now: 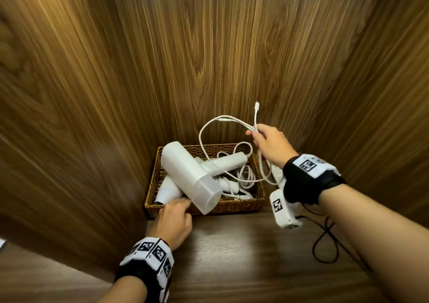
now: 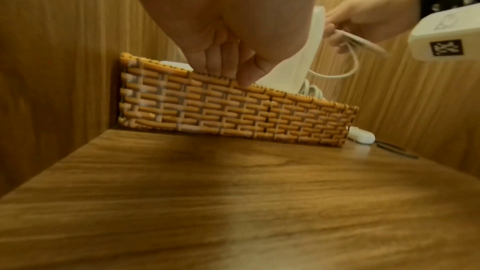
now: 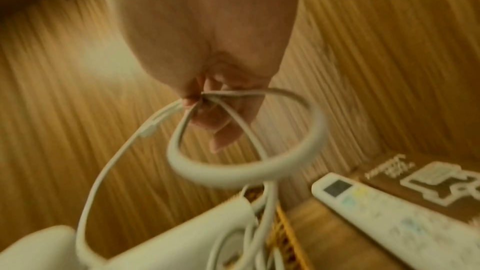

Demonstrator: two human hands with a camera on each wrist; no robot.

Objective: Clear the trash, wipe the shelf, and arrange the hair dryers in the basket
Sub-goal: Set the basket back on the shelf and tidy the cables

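A brown wicker basket (image 1: 232, 206) (image 2: 233, 114) stands in the back left corner of a wooden shelf. A large white hair dryer (image 1: 185, 175) (image 2: 298, 65) (image 3: 182, 239) lies across it, over a second white hair dryer (image 1: 167, 189) and tangled cords. My left hand (image 1: 178, 206) (image 2: 228, 73) grips the basket's front rim, fingers curled inside, thumb beside the big dryer's end. My right hand (image 1: 256, 135) (image 3: 202, 106) is raised above the basket's right side. It pinches several loops of a white cable (image 1: 222, 119) (image 3: 246, 169), whose plug end sticks up.
A white remote control (image 3: 389, 213) lies on the shelf (image 1: 232, 256) right of the basket, next to a brown card with a hair dryer drawing (image 3: 428, 182). A thin black cord (image 1: 325, 240) loops over the shelf at right. Wooden walls close in on three sides.
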